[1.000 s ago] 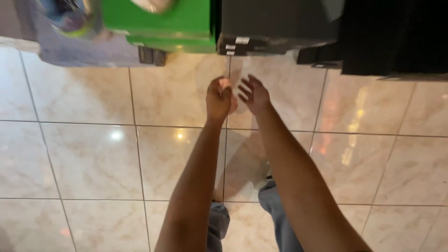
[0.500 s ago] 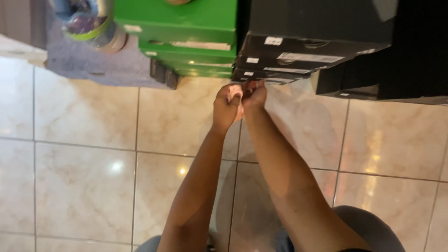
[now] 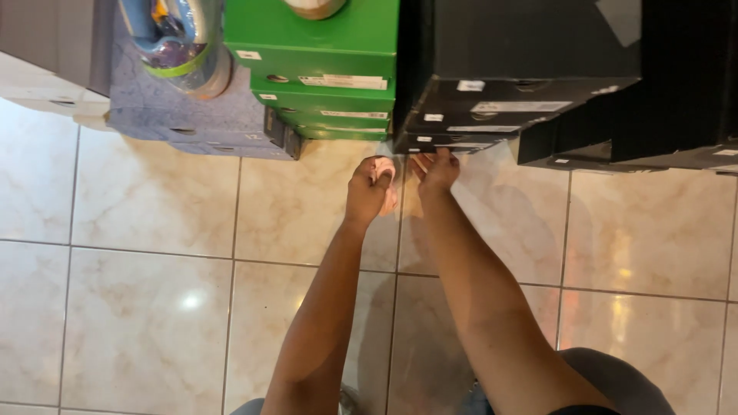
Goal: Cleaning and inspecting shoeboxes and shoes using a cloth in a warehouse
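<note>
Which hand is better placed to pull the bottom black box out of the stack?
Probably right: the right hand already has fingertips at the bottom black box. The left hand is closed, lower, toward the green boxes.

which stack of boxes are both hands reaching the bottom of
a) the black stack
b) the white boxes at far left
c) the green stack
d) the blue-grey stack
a: the right hand touches the bottom edge of the black stack, and the left hand is closed just beside it, near the low corner; the green stack and the blue-grey stack lie further left, untouched.
</note>
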